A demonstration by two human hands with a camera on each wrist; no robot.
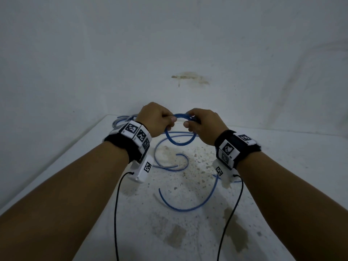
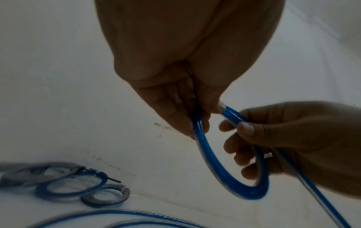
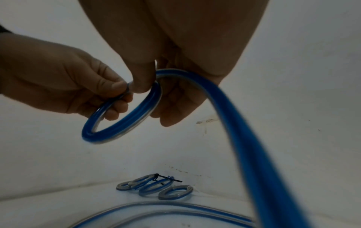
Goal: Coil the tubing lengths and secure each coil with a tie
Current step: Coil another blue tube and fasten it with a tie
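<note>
Both hands hold a small coil of blue tubing [image 1: 178, 143] in the air above the white table [image 1: 282, 166]. My left hand [image 1: 160, 119] pinches the coil's left top between thumb and fingers [image 2: 171, 114]. My right hand [image 1: 199, 123] grips the coil's right side, and the tube's free tail [image 3: 254, 154] runs from it down toward the table. The coil [image 2: 215, 162] shows a few turns lying side by side. In the right wrist view the coil [image 3: 121, 121] hangs between the two hands.
Several finished coils [image 3: 156, 188] lie at the table's far left corner by the wall, one with a black tie [image 3: 170, 179] sticking out. Loose blue tubing lengths [image 1: 188, 206] curl over the stained table middle. Black sensor cables [image 1: 116, 213] hang from both wrists.
</note>
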